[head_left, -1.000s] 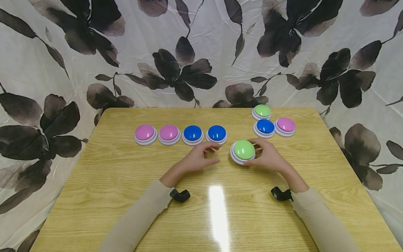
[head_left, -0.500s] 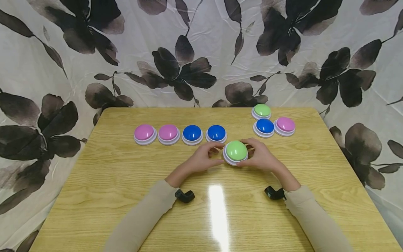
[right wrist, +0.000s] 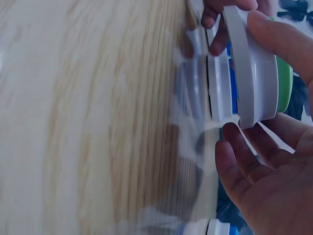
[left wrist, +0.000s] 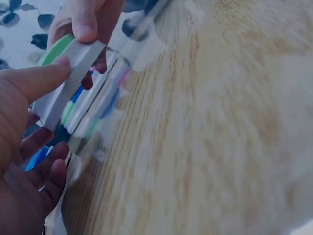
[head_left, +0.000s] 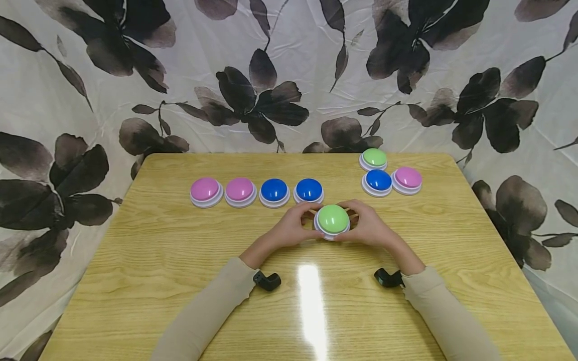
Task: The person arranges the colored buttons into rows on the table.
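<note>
A green push button (head_left: pixel 333 219) with a white round base is held between both hands, dome up. My left hand (head_left: pixel 293 226) grips its left side, thumb on the near rim and fingers behind. On the opposite side my right hand (head_left: pixel 367 224) grips it the same way. Both wrist views show the button's white base (left wrist: pixel 73 81) raised off the table. Behind the left hand stands a blue button (head_left: pixel 309 190), the right end of a row with another blue button (head_left: pixel 274 190) and two pink buttons, the nearer one (head_left: pixel 240 189) and the outer one (head_left: pixel 204 189).
At the back right, a second green button (head_left: pixel 374 158), a blue button (head_left: pixel 378 180) and a pink button (head_left: pixel 408 178) stand clustered. The wooden table (head_left: pixel 203 281) ends against a floral cloth (head_left: pixel 289 45). A light reflection crosses the tabletop's front middle.
The green button has moved left in my right hand, toward the left hand. My left hand has shifted slightly right and now holds the button too. The other buttons stay put.
</note>
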A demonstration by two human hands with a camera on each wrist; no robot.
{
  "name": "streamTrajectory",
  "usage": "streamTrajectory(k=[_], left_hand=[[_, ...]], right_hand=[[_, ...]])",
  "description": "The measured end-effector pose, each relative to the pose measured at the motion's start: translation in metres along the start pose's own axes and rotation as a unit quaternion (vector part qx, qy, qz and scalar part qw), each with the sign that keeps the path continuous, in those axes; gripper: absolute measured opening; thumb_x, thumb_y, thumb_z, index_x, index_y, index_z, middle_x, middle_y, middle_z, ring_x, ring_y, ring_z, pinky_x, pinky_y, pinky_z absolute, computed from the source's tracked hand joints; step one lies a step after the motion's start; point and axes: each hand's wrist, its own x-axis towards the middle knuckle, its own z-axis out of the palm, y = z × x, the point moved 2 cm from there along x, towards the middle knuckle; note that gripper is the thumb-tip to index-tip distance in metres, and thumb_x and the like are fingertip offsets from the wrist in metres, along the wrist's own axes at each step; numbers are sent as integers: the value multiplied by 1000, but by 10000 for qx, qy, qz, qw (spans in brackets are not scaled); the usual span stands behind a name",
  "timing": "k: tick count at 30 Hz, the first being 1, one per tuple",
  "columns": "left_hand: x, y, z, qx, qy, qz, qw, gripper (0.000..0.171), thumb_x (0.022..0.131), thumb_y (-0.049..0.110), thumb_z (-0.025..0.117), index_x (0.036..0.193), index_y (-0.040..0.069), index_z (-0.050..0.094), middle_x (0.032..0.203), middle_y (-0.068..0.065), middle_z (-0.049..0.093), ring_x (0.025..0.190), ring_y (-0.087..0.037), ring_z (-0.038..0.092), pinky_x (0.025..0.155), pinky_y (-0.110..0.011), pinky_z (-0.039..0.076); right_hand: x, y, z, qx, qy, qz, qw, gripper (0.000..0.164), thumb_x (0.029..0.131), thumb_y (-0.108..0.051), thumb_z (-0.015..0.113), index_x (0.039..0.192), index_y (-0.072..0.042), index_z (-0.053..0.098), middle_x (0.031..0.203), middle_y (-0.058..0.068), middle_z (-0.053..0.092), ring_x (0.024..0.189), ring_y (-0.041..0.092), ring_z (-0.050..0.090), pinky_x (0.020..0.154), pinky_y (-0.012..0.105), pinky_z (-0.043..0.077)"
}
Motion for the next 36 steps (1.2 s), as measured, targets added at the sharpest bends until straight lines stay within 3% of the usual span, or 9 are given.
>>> streamTrajectory(k=[14, 20, 36], left_hand=[[-8, -6, -11, 21, 57, -11, 10000, 70, 72, 21, 88, 133, 11, 56, 124, 0, 56, 108, -16, 55, 91, -28, 49], [-13, -9, -19, 244, 26, 1, 9997, 70, 71, 26, 89, 132, 13, 58, 121, 3, 57, 108, -12, 54, 92, -29, 48], [-21, -12, -33, 326, -207, 1, 9993, 70, 70, 27, 90, 132, 14, 58, 121, 5, 58, 114, -10, 51, 100, -31, 42]], right_hand=[[8, -6, 16, -100, 82, -105, 9999, 79, 62, -37, 93, 130, -14, 59, 115, -1, 59, 101, 20, 55, 85, 39, 50], [11, -11, 24, -151, 59, -36, 9999, 80, 61, -38, 93, 130, -13, 59, 114, -1, 59, 98, 18, 54, 85, 38, 47], [17, -16, 36, 74, -147, -57, 9998, 76, 63, -21, 93, 130, -10, 58, 113, 3, 59, 94, 20, 55, 80, 36, 49]])
